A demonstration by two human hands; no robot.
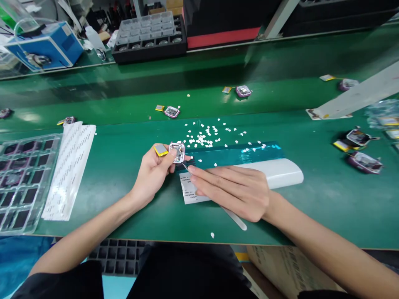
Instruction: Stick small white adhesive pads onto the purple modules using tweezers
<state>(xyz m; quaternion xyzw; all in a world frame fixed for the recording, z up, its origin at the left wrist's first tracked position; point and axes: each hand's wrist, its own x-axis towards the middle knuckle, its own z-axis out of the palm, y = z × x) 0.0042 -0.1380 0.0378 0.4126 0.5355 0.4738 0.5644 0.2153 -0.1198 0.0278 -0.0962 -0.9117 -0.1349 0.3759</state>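
Between thumb and fingers, my left hand [152, 172] holds a small opened watch case [177, 153] with its circuit board facing up. A flat battery [161, 150] with yellow edges hangs out on its left side, over the hand. My right hand [233, 189] grips a thin metal pair of tweezers [233, 218]; their tip reaches the lower edge of the case. Under the right hand lie a printed white sheet [190, 191] and a rounded white bar [280, 172]. Beyond them is a blue film strip [262, 154], with many small white stickers [202, 139] scattered around.
More opened cases with batteries lie on the green belt, such as this case [243, 91], and at right [364, 162]. At left are a clear tray [28, 182] and white strips [70, 170]. A slanted white post [358, 91] rises at right. Behind stands a black tray [149, 45].
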